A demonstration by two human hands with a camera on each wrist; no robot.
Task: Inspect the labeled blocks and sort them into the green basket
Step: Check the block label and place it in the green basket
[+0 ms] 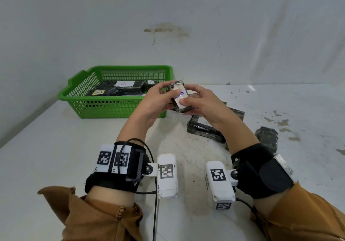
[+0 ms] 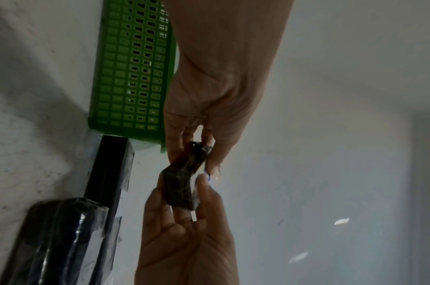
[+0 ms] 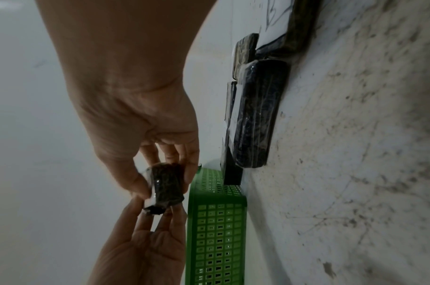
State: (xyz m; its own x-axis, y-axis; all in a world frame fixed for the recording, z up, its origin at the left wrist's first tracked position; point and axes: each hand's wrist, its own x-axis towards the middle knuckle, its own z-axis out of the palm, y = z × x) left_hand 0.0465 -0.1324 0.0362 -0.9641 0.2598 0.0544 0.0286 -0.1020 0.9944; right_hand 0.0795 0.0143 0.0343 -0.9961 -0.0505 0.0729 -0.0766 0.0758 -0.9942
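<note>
A small dark wrapped block (image 1: 178, 96) is held up in front of me by both hands, just right of the green basket (image 1: 104, 108). Its white label with a blue mark (image 1: 180, 94) faces me. My left hand (image 1: 169, 97) pinches its left end, thumb on top and fingers under it. My right hand (image 1: 186, 99) grips the right end, its thumb pressed on the label. In the left wrist view the block (image 2: 182, 185) hangs between the two hands beside the basket (image 2: 133, 77). In the basket lie several labelled dark blocks (image 1: 128, 87).
More dark wrapped blocks lie on the white table under and right of my right forearm (image 1: 205, 130), (image 1: 237, 112), (image 1: 267, 136). The basket stands at the back left by the wall. The table (image 1: 56, 156) has stained patches on the right.
</note>
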